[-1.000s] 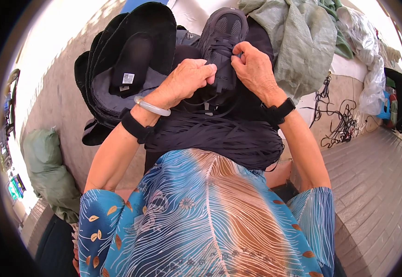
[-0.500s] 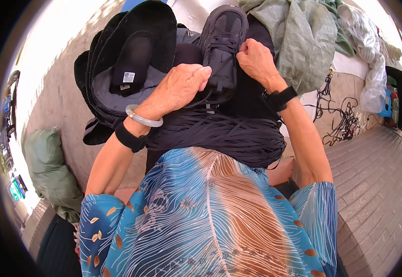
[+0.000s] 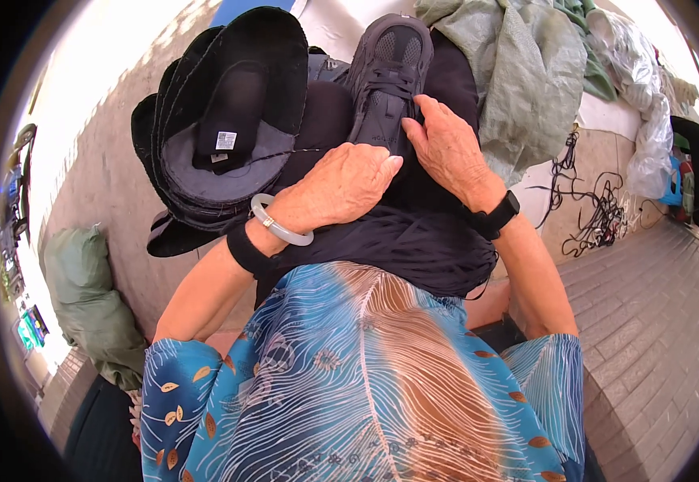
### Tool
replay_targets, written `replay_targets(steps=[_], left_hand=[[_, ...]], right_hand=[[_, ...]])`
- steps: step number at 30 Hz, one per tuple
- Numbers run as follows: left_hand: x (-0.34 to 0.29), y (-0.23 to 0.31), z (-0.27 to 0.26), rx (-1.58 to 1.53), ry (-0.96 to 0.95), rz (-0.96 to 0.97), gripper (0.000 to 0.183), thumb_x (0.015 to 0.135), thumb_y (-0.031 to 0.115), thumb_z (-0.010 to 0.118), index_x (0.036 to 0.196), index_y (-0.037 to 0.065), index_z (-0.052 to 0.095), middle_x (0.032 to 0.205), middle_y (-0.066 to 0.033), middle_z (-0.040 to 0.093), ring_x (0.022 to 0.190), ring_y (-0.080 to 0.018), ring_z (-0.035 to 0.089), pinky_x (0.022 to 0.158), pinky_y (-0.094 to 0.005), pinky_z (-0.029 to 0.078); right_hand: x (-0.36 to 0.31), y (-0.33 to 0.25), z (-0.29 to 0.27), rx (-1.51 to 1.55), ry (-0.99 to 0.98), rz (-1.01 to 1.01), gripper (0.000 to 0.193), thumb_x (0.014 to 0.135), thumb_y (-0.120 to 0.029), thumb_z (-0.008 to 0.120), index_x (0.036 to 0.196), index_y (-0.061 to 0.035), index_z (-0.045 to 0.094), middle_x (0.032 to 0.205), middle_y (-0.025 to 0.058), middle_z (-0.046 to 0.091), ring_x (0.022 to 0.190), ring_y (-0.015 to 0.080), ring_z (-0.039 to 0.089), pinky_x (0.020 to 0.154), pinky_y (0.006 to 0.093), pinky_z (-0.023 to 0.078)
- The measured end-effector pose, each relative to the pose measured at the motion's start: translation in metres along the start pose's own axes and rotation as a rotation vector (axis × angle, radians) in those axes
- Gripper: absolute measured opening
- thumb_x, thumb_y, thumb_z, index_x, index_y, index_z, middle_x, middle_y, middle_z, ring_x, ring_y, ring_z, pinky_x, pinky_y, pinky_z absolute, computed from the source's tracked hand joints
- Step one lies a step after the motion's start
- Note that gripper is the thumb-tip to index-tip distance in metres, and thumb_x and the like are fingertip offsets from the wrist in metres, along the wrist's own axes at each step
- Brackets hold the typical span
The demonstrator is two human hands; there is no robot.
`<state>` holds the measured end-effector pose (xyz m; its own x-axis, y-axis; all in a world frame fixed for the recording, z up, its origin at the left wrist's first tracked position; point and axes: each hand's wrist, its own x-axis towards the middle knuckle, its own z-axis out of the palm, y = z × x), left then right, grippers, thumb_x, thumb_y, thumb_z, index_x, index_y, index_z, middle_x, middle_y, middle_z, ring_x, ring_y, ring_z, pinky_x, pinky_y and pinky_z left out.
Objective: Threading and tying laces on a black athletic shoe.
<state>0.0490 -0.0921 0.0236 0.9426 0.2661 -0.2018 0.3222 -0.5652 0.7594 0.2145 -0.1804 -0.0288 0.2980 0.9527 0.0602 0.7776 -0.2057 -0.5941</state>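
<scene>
A dark grey lace-up sneaker [image 3: 395, 72] lies on my lap, its toe pointing away from me. At its heel end, my left hand [image 3: 348, 183] is closed, thumb against the curled fingers, and covers part of the collar; what it grips is hidden. My right hand [image 3: 450, 153] is at the shoe's right side, thumb and index finger apart, the fingertips by the shoe's edge. Laces cross the sneaker's front. A thick bundle of flat black laces [image 3: 405, 245] lies across my lap just below both hands.
To the left stand nested black oval pieces with grey lining [image 3: 205, 173], with a dark insole-shaped piece [image 3: 233, 112] inside. A green stuffed sack [image 3: 84, 273] sits far left. At right are a grey-green woven sack [image 3: 530, 72], clear plastic wrapping [image 3: 646, 153] and tangled black cords [image 3: 594, 217].
My left hand has moved right and nearer to me, over the shoe's heel. My right hand has moved slightly nearer, and its fist has loosened. The loose lace over the tongue no longer shows.
</scene>
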Motion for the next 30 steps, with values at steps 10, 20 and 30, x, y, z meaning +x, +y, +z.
replay_targets(steps=[10, 20, 30], left_hand=[[0.001, 0.009, 0.001, -0.094, 0.012, -0.002, 0.032, 0.096, 0.020, 0.042, 0.075, -0.001, 0.055, 0.067, -0.0167, 0.058, 0.064, -0.0362, 0.059, 0.062, -0.0441, 0.049], [-0.021, 0.002, -0.036, -1.062, 0.234, -0.466, 0.037, 0.097, 0.033, 0.049, 0.068, 0.010, 0.048, 0.052, 0.0076, 0.033, 0.041, -0.0003, 0.023, 0.036, -0.0173, 0.018], [-0.027, 0.008, -0.014, -0.408, 0.009, -0.171, 0.045, 0.099, 0.035, 0.045, 0.070, 0.003, 0.055, 0.057, 0.0044, 0.045, 0.053, -0.0044, 0.037, 0.048, -0.0208, 0.030]], right_hand=[[0.008, 0.010, 0.010, -0.002, -0.053, -0.126, 0.012, 0.084, -0.003, 0.050, 0.092, 0.0019, 0.043, 0.083, 0.0220, 0.055, 0.079, 0.0415, 0.058, 0.069, 0.0466, 0.049], [0.018, 0.007, 0.014, -0.008, -0.056, -0.048, 0.015, 0.083, -0.005, 0.054, 0.092, 0.0040, 0.047, 0.077, 0.0220, 0.057, 0.076, 0.0402, 0.060, 0.069, 0.0448, 0.050], [0.008, -0.003, 0.019, -0.192, -0.014, -0.082, 0.040, 0.079, -0.004, 0.056, 0.115, 0.0086, 0.043, 0.083, 0.0181, 0.058, 0.073, 0.0334, 0.063, 0.065, 0.0383, 0.053]])
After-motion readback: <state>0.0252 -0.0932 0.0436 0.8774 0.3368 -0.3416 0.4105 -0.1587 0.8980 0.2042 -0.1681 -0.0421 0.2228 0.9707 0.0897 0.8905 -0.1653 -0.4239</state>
